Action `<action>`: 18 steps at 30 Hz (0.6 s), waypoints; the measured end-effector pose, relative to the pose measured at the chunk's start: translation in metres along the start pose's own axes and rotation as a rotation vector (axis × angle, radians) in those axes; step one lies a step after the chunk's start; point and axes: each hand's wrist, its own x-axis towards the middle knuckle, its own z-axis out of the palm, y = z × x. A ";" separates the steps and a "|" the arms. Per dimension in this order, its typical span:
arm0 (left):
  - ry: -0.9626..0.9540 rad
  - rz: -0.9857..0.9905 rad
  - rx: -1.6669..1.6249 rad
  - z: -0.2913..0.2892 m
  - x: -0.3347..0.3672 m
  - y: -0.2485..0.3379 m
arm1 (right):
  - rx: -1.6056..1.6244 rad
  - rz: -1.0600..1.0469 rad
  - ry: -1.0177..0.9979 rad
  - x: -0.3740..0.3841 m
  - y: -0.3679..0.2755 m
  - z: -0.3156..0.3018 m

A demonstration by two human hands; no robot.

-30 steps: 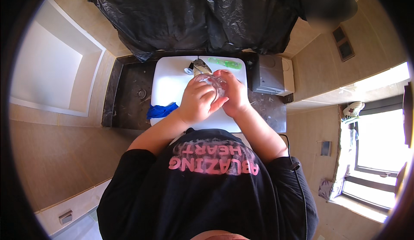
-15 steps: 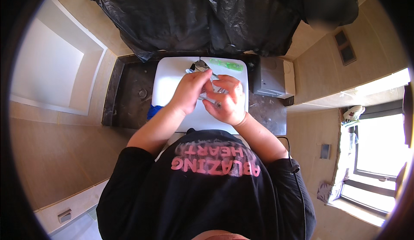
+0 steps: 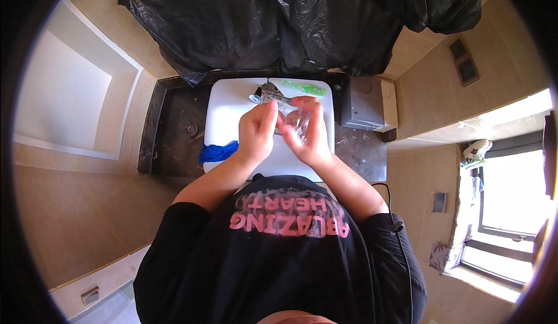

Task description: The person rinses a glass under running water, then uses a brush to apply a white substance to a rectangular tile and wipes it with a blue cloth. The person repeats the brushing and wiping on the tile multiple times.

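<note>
Over a white basin (image 3: 229, 114) my two hands meet. My left hand (image 3: 257, 133) has its fingers stretched toward a crumpled clear plastic wrapper (image 3: 295, 121), touching its edge. My right hand (image 3: 311, 133) cups that wrapper from the right and holds it. Just beyond the fingertips stands a small dark tap (image 3: 268, 91) with a clear object beside it. A green tube (image 3: 305, 88) lies on the basin's back rim.
A blue cloth (image 3: 218, 151) hangs at the basin's left edge on the dark stone counter (image 3: 174, 132). A grey box (image 3: 363, 104) sits to the right. Black plastic sheeting (image 3: 279, 21) covers the wall behind. A window (image 3: 511, 202) is at the right.
Both hands have shifted slightly back toward the tap and opened out; the left hand's fingers now stretch over the wrapper that the right hand holds.
</note>
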 end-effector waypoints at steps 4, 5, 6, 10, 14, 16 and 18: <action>-0.108 -0.544 -0.386 -0.013 0.021 0.016 | -0.388 -0.529 -0.113 0.014 -0.006 -0.013; -0.100 -0.660 -0.480 -0.013 0.023 0.024 | -0.402 -0.584 -0.141 0.015 -0.004 -0.013; -0.091 -0.540 -0.361 -0.014 0.019 0.021 | -0.410 -0.642 -0.168 0.015 -0.002 -0.012; -0.137 0.032 0.152 -0.008 0.000 0.011 | -0.025 -0.170 0.055 0.003 0.002 0.004; -0.188 0.789 0.451 -0.018 0.011 0.015 | 1.180 0.727 -0.363 0.000 -0.015 -0.011; -0.212 0.903 0.521 -0.017 0.010 0.013 | 1.366 0.808 -0.329 0.007 -0.026 -0.023; -0.256 0.980 0.627 -0.015 0.010 0.009 | 1.189 0.899 -0.176 0.008 -0.015 -0.021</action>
